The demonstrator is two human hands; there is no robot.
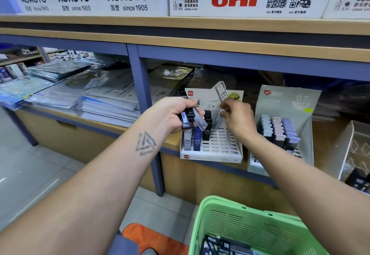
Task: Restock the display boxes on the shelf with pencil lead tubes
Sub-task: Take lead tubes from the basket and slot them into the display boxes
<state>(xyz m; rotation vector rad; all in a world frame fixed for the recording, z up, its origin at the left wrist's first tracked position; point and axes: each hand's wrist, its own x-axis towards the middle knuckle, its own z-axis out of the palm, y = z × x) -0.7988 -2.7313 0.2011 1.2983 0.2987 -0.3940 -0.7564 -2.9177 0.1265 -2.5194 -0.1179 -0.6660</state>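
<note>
Pencil lead tubes, slim clear-and-black plastic (220, 93): light, slick. Your right hand (238, 118) pinches one low; left hand (176, 114) clutches several—grip mid-body.

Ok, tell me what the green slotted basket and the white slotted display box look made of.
Green slotted basket: moulded plastic by the look, smooth with a slight sheen and uniform vent slots. White slotted display box: probably printed cardboard, matt, with folded edges and die-cut slots.
</note>
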